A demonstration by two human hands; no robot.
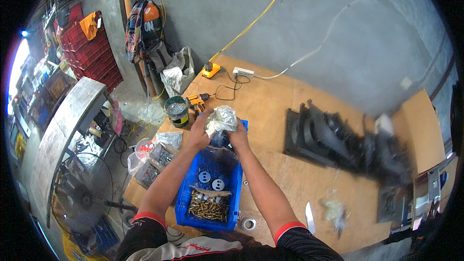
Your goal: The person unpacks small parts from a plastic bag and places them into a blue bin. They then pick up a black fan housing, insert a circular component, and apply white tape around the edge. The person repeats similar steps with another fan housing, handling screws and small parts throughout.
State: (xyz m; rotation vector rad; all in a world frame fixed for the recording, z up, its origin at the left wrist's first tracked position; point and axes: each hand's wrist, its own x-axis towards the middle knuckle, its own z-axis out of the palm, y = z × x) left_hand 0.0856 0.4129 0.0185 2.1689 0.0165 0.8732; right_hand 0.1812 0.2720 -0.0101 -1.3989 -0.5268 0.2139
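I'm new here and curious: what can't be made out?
Head view: what, if anything, the crumpled whitish plastic bag contains; folds and fingers hide it.
Head view: far end of the rectangular blue plastic bin, partly behind bag and fingers.
Head view: exact shapes of the rightmost black pieces, smeared by blur.

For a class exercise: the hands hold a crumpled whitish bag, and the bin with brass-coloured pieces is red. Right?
The bin with brass-coloured pieces is blue, not red, as the head view shows. The left hand and right hand do hold the whitish bag.
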